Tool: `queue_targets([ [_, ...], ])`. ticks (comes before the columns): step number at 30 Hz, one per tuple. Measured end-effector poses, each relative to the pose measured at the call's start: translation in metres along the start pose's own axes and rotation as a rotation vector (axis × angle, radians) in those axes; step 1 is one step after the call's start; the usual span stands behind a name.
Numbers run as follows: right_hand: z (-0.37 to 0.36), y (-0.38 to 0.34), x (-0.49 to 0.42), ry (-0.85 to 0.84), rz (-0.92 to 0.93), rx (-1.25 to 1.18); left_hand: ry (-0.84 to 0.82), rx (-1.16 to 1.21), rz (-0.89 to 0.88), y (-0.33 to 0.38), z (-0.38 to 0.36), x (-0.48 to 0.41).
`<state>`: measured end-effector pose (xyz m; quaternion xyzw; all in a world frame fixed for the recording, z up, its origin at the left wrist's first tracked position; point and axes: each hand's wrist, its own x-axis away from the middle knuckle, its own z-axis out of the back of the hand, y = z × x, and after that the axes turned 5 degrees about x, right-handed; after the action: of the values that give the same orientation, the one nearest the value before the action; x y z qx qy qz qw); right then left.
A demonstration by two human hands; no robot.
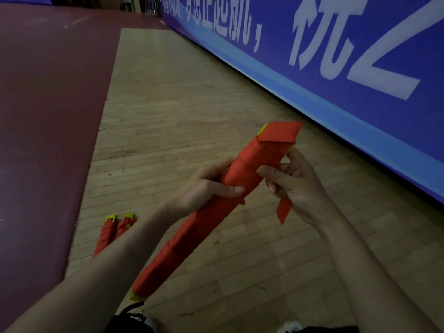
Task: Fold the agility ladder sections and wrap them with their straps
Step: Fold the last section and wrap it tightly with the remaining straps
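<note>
A long folded agility ladder bundle [204, 219], wound in red strap with yellow rung ends showing at both tips, is held slanted above the wooden floor. My left hand [206, 188] grips it round the middle, thumb across the front. My right hand [293, 186] pinches the red strap beside the bundle's upper part, and the loose strap end [283, 210] hangs below that hand. Two wrapped red bundles [113, 231] lie side by side on the floor at the lower left, partly hidden by my left forearm.
A blue banner wall [336, 56] with white lettering runs along the right side. A dark red mat [48, 116] covers the floor on the left. Light wooden floor [168, 104] stretches between them. My shoes [137, 318] show at the bottom edge.
</note>
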<state>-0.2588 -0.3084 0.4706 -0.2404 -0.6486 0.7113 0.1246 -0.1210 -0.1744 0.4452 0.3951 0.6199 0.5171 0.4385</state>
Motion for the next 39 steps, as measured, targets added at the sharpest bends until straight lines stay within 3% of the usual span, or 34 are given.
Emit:
queue_targets([
  [6,0.005,0.001,0.002,-0.105,-0.003,-0.047,-0.125,0.151,0.103,0.000,0.005,0.001],
  [13,0.018,0.005,0.001,-0.350,-0.041,-0.149,-0.299,0.330,0.243,0.001,0.010,0.001],
  [23,0.013,0.011,0.001,-0.460,-0.028,-0.171,-0.617,0.552,0.396,-0.012,0.012,-0.003],
  [26,0.007,0.011,-0.001,-0.351,-0.034,-0.217,-0.516,0.540,0.353,-0.013,0.013,-0.004],
  [29,0.002,0.010,-0.002,-0.163,-0.066,-0.261,-0.284,0.440,0.288,-0.008,0.012,-0.005],
  [35,-0.013,0.010,-0.006,0.026,-0.088,-0.267,0.008,-0.171,0.104,-0.016,-0.008,-0.006],
  [39,-0.019,0.012,-0.011,0.131,-0.096,-0.254,0.137,-0.396,-0.080,-0.038,-0.016,-0.007],
])
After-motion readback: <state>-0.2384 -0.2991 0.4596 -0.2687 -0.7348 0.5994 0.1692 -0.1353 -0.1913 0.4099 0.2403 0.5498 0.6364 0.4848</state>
